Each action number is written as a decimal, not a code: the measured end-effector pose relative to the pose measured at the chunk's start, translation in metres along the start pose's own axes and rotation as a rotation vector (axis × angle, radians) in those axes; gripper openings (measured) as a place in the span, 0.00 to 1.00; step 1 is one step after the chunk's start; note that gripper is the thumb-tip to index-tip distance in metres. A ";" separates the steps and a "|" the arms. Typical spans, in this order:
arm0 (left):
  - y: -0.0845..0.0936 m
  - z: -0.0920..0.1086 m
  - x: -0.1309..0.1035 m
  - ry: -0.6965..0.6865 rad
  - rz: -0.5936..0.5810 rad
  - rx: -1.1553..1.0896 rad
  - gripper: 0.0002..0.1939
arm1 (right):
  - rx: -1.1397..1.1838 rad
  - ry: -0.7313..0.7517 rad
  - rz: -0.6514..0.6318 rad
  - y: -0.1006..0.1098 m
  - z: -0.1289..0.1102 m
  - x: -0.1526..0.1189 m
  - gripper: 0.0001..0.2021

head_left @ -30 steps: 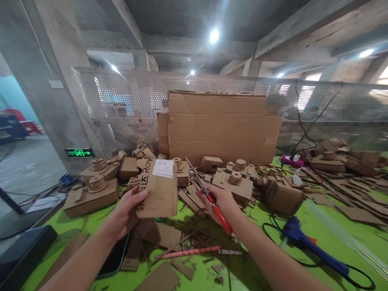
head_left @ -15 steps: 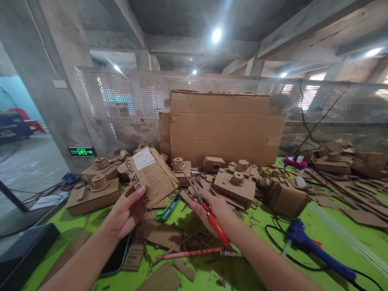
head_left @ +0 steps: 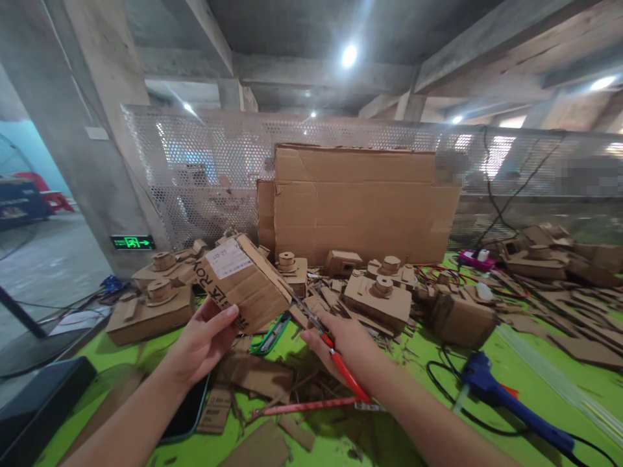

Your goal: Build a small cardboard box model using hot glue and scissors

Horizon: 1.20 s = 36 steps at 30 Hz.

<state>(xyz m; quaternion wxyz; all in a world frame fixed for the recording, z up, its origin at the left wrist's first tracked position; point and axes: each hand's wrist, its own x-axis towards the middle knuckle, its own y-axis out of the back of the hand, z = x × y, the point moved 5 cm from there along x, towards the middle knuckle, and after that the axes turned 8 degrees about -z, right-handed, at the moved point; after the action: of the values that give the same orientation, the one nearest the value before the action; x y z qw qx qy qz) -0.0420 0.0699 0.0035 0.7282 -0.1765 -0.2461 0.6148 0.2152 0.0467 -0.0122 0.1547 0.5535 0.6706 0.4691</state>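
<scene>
My left hand [head_left: 207, 344] is closed on a cardboard piece [head_left: 250, 288] with black print and a white label, thumb on its face. The piece is held tilted above the table. My right hand [head_left: 343, 347] grips red-handled scissors [head_left: 348, 376], whose blades point up and left to the right edge of the cardboard. Whether the edge lies between the blades is hard to make out. Below the cardboard lies a green utility knife [head_left: 270, 334]. A red striped stick [head_left: 311, 407] lies among cardboard scraps [head_left: 260, 376] nearer to me.
Several cardboard camera-shaped models [head_left: 377, 301] stand along the green table [head_left: 413, 421]. A blue glue gun [head_left: 516, 402] with its cable lies at right, near clear glue sticks [head_left: 559, 379]. A phone [head_left: 187, 415] lies under my left forearm. Large cardboard sheets [head_left: 360, 207] stand behind.
The cardboard has turned clockwise and its right edge has come down to the scissors. The scissors have moved slightly left and down, with their blades now at that edge.
</scene>
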 end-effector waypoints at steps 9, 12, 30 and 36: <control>0.005 -0.004 0.000 -0.009 -0.001 0.085 0.38 | 0.002 -0.090 -0.037 -0.003 0.005 0.003 0.17; 0.002 -0.003 -0.001 -0.010 0.010 0.061 0.36 | 0.006 -0.090 -0.004 -0.005 0.006 0.003 0.14; -0.003 0.008 -0.005 -0.003 0.054 0.114 0.36 | -0.060 -0.103 -0.065 -0.002 -0.008 0.004 0.12; -0.004 -0.001 -0.005 0.041 -0.025 0.144 0.36 | -0.124 -0.117 -0.031 -0.008 -0.002 0.005 0.16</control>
<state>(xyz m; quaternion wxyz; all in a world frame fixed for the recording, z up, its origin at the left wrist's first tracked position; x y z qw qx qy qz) -0.0386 0.0640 0.0037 0.7514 -0.1333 -0.1885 0.6182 0.2075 0.0506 -0.0157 0.2349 0.5588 0.6387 0.4739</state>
